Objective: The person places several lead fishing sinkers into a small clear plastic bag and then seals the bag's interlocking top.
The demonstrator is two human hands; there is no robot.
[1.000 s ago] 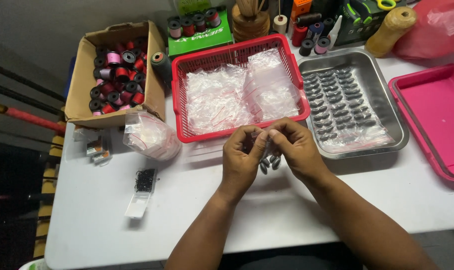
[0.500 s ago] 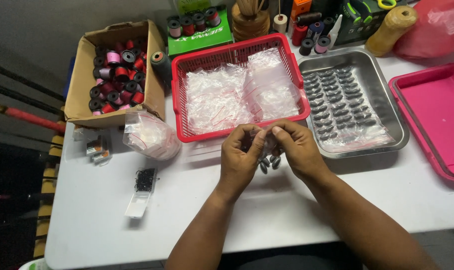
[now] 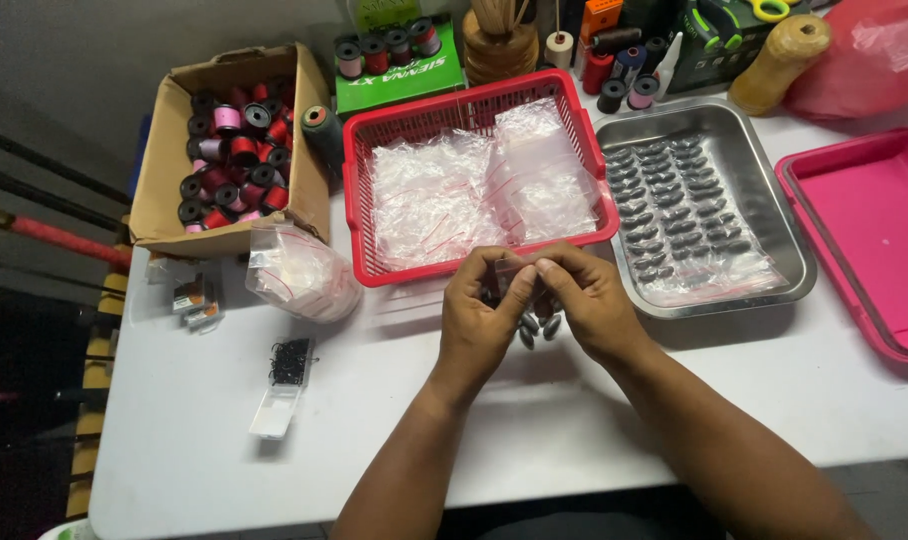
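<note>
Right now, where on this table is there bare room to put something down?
The white table is bare along its near edge, beside both forearms, and between the small hook box and the left hand. The pink tray looks empty too. The far side is crowded: spool box, red basket, steel tray.

A cardboard box point(image 3: 164, 190) of thread spools, a red basket point(image 3: 359, 215) of clear bags, and a pink tray point(image 3: 874, 215) sit on the desk point(image 3: 574, 420).

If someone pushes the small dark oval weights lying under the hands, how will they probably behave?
The dark oval weights look rounded and smooth, so they would probably roll or scatter on the white table. They seem metal, likely heavy for their size. Both hands, left hand and right hand, pinch a floppy clear bag above them.
</note>
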